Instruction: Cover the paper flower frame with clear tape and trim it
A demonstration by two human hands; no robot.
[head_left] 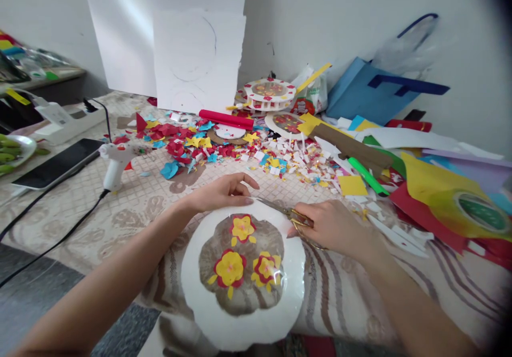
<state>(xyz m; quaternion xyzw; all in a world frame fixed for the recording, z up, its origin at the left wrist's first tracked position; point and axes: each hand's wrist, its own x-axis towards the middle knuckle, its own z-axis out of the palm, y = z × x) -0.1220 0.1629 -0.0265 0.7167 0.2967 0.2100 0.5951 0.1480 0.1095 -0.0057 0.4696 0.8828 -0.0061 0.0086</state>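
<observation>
A white paper ring (192, 287) with a clear, scalloped window lies at the table's front edge, its lower part overhanging. Several yellow and red paper flowers (230, 268) are fixed on the clear window. My right hand (326, 221) is closed around gold-handled scissors (286, 210) at the ring's upper right. Their blades point left, along the ring's top edge. My left hand (228, 192) is at the top rim, thumb low by the edge and fingers bent and apart. Nothing shows between those fingers.
Paper scraps (280, 154) spread behind my hands. At left are a white glue gun (116, 165) with its cord and a tablet-like device (58, 162). Coloured sheets (424, 178), a tape roll (480, 210) and a green marker (366, 176) lie right; a blue bag (368, 93) stands behind.
</observation>
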